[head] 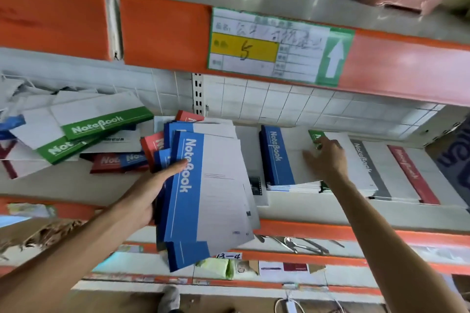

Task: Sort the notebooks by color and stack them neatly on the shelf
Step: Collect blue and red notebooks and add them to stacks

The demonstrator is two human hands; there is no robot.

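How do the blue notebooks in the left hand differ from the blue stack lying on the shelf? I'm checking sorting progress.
The left hand grips the fanned blue notebooks, which jut over the shelf edge; the shelved blue stack lies flat and squared. The held top cover has a lighter blue band than the stack's navy one. The right hand rests on the stack. Both read NoteBook.
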